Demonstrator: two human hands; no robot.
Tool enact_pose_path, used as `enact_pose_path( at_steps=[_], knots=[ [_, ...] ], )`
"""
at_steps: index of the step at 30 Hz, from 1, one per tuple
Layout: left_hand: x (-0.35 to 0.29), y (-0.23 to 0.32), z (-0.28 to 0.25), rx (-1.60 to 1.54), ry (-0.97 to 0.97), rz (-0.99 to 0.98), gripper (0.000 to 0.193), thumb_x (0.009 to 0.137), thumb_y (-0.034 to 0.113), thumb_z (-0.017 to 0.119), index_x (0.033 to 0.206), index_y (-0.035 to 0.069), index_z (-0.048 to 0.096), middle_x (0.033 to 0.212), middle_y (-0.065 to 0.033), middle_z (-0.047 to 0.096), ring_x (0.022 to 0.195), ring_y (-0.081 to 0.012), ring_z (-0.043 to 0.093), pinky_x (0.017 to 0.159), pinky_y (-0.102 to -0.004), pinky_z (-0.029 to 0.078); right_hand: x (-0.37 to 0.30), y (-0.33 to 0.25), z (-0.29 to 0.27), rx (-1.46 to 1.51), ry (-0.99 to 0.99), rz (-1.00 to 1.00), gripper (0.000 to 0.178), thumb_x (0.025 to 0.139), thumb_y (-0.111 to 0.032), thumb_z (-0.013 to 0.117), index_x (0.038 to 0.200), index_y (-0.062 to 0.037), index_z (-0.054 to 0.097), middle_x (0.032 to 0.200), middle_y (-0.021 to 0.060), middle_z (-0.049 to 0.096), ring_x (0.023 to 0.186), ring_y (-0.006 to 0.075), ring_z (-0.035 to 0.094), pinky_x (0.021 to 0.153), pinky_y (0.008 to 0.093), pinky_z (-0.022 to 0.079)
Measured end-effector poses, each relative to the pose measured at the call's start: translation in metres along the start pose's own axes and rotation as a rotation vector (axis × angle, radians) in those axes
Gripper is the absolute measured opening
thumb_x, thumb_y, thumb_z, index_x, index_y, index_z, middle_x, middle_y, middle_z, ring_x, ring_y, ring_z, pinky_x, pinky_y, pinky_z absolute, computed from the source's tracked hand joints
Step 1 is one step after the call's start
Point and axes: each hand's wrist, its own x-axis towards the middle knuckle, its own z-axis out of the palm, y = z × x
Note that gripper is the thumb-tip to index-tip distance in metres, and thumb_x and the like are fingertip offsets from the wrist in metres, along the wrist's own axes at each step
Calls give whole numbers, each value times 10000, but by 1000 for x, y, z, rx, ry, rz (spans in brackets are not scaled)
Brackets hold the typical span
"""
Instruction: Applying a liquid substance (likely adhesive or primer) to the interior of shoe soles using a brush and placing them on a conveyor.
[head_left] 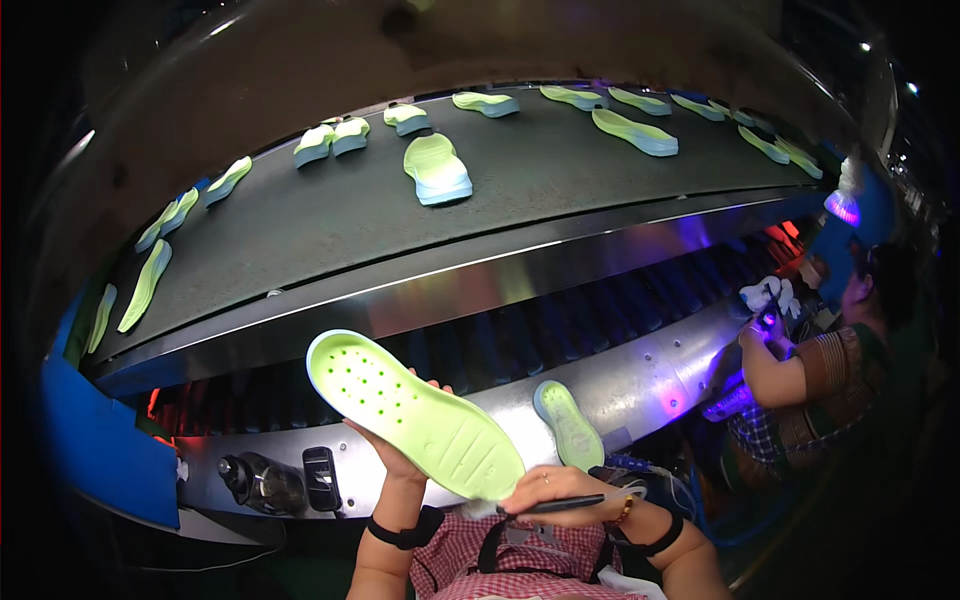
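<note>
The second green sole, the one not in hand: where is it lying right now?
In the head view the loose sole lies on the metal ledge below the conveyor belt, just right of the held sole and above the right hand.

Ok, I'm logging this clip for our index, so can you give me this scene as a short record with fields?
setting: grey conveyor belt carrying many pale green shoe soles
left hand: holds a pale green sole up from beneath, dotted face showing
right hand: grips a dark brush at the sole's near end
nearby: another green sole on the metal ledge; a dark bottle
other people: a seated person at right
</note>
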Motion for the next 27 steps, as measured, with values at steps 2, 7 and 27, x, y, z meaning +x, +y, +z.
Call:
enact_pose_path(
  at_steps=[2,7,27],
  knots=[
    [-1,3,1,17,-48,-17,915,677,764,392,1214,24,426,1091,-173,548,1033,-326,501,949,-445,358,1,-6,-14,137,51,29,210,717,-19,667,925,-40,646,884,85,639,851,197,588,784,297,459],
    [-6,0,-6,-6,63,-5,932,651,783,392,1198,31,448,1084,-187,545,1036,-365,494,929,-478,371,-4,8,-5,-15,152,93,226,718,-34,675,942,-48,648,894,94,636,857,187,590,781,286,460],
    [-27,-12,55,-82,185,0,895,761,710,317,1326,19,257,1268,-206,405,1178,-359,386,966,-451,349,25,-11,8,1261,659,332,195,737,66,599,931,53,599,944,176,617,906,211,592,821,270,462]
  ],
)
